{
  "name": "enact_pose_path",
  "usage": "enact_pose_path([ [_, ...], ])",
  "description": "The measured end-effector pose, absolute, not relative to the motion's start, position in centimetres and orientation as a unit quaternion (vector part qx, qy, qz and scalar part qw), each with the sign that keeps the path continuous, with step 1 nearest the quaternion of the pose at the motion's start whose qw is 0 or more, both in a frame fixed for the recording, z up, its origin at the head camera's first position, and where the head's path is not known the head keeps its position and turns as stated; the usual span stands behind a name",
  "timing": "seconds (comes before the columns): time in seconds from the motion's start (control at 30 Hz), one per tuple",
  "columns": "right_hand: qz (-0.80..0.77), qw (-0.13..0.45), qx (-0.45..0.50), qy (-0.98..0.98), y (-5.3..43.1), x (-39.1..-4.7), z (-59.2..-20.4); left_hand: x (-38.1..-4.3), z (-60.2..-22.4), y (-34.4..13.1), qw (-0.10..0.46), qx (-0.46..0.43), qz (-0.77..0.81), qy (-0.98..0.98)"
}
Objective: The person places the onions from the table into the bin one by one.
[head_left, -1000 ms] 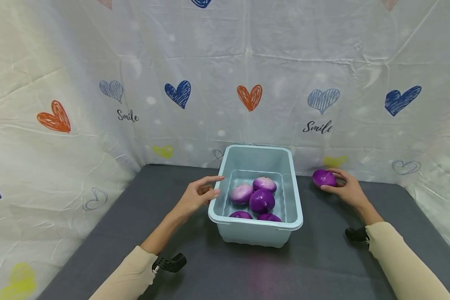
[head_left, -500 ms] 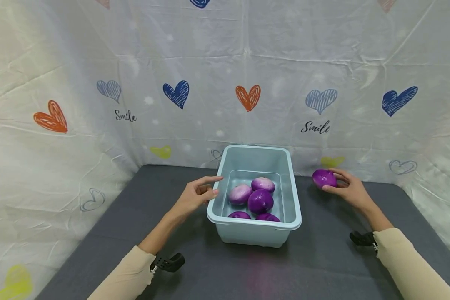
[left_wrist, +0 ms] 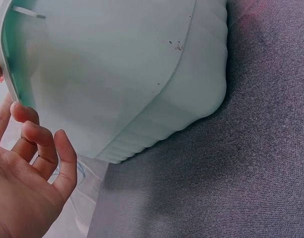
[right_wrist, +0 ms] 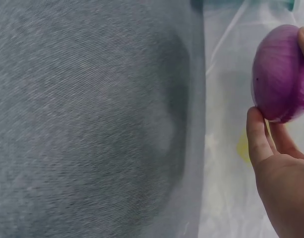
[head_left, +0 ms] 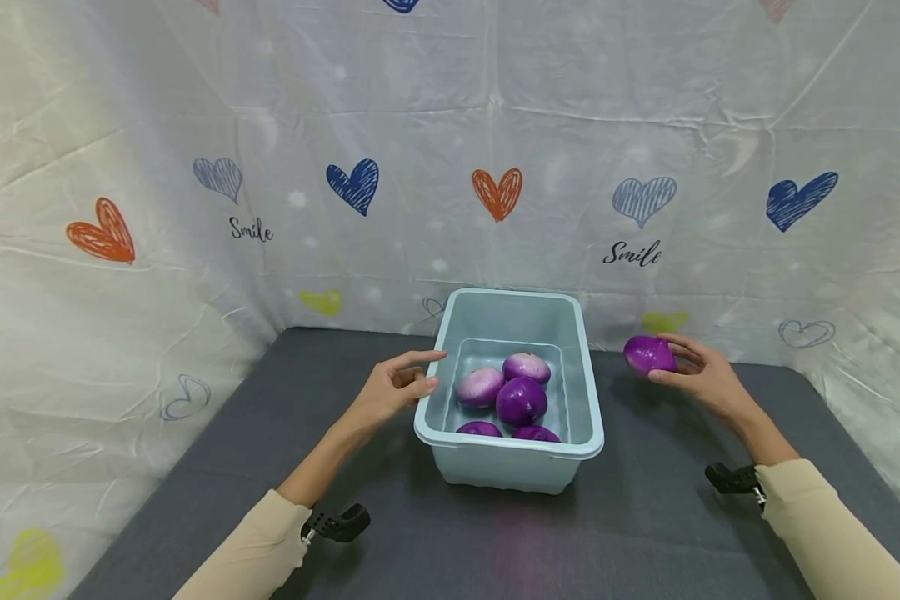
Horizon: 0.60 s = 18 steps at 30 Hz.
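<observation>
In the head view, a red onion [head_left: 649, 355] is in my right hand [head_left: 701, 379], right of a pale blue plastic bin [head_left: 510, 471]. Thumb and fingers grip the onion [right_wrist: 276, 74] from its right side, just above the table, as the right wrist view shows. My left hand [head_left: 390, 390] is at the bin's left rim, with thumb and index finger over the edge. In the left wrist view, the other fingers [left_wrist: 42, 144] curl outside the bin wall [left_wrist: 117, 64]. Several red onions lie inside the bin, among them a dark purple onion [head_left: 521, 402] and a paler onion [head_left: 482, 388].
A dark grey cloth covers the table [head_left: 390, 542]. Behind and at the sides hangs a white plastic sheet [head_left: 420, 125] printed with hearts, close to the bin's back. Each wrist carries a black strap-mounted device [head_left: 341, 523].
My right forearm and wrist have shifted a little to the right, while the onion stays in my grip at nearly the same place. The left hand keeps its place at the rim.
</observation>
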State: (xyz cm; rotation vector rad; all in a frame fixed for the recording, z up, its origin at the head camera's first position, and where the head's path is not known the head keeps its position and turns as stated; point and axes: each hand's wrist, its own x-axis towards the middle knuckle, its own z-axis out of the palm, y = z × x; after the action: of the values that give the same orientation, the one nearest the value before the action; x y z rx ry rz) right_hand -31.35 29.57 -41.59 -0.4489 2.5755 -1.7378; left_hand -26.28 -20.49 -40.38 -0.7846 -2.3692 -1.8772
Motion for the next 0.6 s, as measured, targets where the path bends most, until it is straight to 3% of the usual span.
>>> enact_pose_path([
  [0.6,-0.573,-0.013,-0.175,0.801,26.6,-32.9,-37.8,-26.4,-40.6,-20.5,0.009,-0.248,-0.601,-0.760],
])
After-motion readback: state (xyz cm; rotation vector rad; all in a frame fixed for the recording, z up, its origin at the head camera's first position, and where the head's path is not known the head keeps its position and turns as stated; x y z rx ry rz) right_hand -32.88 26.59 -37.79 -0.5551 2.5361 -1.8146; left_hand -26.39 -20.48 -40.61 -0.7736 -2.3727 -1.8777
